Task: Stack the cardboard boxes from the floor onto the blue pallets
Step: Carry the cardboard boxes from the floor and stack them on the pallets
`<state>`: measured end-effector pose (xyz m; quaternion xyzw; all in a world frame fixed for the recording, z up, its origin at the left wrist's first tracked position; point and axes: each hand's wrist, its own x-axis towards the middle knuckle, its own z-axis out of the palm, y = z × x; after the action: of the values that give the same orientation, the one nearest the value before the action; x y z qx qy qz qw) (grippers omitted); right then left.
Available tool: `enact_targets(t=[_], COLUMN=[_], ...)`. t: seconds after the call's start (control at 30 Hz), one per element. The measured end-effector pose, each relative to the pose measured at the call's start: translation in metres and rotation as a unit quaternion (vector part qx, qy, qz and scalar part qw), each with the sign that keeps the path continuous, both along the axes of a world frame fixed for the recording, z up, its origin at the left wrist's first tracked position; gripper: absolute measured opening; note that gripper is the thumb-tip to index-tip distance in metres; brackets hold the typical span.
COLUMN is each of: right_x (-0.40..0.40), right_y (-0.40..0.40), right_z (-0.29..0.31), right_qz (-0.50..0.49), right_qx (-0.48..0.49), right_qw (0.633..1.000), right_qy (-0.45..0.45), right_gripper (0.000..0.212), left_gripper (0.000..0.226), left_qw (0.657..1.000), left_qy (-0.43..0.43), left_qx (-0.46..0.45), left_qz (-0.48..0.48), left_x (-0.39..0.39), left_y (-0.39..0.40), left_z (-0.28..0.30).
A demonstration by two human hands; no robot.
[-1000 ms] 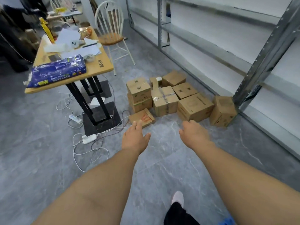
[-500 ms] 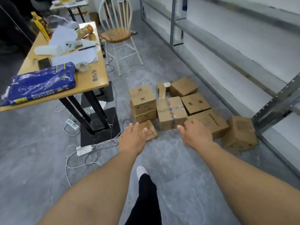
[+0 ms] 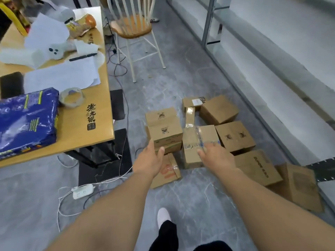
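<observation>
Several brown cardboard boxes lie clustered on the grey floor. A taped box [image 3: 196, 140] stands in the middle, a two-high stack [image 3: 164, 128] to its left, and a small flat box [image 3: 167, 170] in front. My left hand [image 3: 149, 161] hovers open over the flat box, below the stack. My right hand [image 3: 215, 156] reaches out with fingers extended over the taped box's near edge; whether it touches is unclear. A larger box [image 3: 257, 166] and a tilted box [image 3: 299, 185] lie at the right. No blue pallet is in view.
A wooden table [image 3: 98, 109] with papers, tape roll [image 3: 72, 96] and a blue bag [image 3: 27, 120] stands at left on a black base. A power strip [image 3: 82, 191] and cables trail on the floor. A white chair [image 3: 134, 28] stands behind. Metal shelving [image 3: 272, 73] runs along the right.
I have stepped closer to the boxes. Both hands have moved forward and now hover over the front of the cluster; the boxes themselves have not moved.
</observation>
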<state>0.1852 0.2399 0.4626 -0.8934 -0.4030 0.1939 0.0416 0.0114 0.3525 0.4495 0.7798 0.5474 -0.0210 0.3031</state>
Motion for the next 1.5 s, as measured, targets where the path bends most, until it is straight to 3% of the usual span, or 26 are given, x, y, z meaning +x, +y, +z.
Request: enact_targets(t=[0.27, 0.47, 0.8, 0.97, 1.1, 1.3, 1.5], right_x=[0.063, 0.111, 0.145, 0.16, 0.157, 0.142, 0.135], right_y=[0.105, 0.181, 0.263, 0.282, 0.278, 0.264, 0.233], right_z=[-0.078, -0.175, -0.326, -0.372, -0.383, -0.35, -0.276], right_qz=[0.031, 0.006, -0.033, -0.054, -0.088, -0.107, -0.156], right_qx=[-0.056, -0.08, -0.091, -0.098, -0.097, -0.085, -0.046], right_qw=[0.998, 0.995, 0.983, 0.977, 0.964, 0.956, 0.952], right_qy=[0.022, 0.066, 0.154, 0.184, 0.231, 0.26, 0.261], right_gripper=[0.044, 0.045, 0.046, 0.041, 0.033, 0.03, 0.03], left_gripper=[0.063, 0.066, 0.078, 0.064, 0.043, 0.055, 0.05], left_qw=[0.991, 0.993, 0.949, 0.923, 0.906, 0.89, 0.911], left_qy=[0.129, 0.087, 0.034, 0.034, -0.008, -0.027, -0.029], left_qx=[0.007, -0.067, -0.19, -0.211, -0.209, -0.216, -0.21], left_qz=[-0.039, 0.054, 0.25, 0.321, 0.367, 0.4, 0.354], left_x=[0.049, 0.087, 0.135, 0.145, 0.146, 0.139, 0.131], left_y=[0.092, 0.144, 0.217, 0.245, 0.24, 0.221, 0.199], left_z=[-0.087, -0.17, -0.296, -0.346, -0.357, -0.321, -0.252])
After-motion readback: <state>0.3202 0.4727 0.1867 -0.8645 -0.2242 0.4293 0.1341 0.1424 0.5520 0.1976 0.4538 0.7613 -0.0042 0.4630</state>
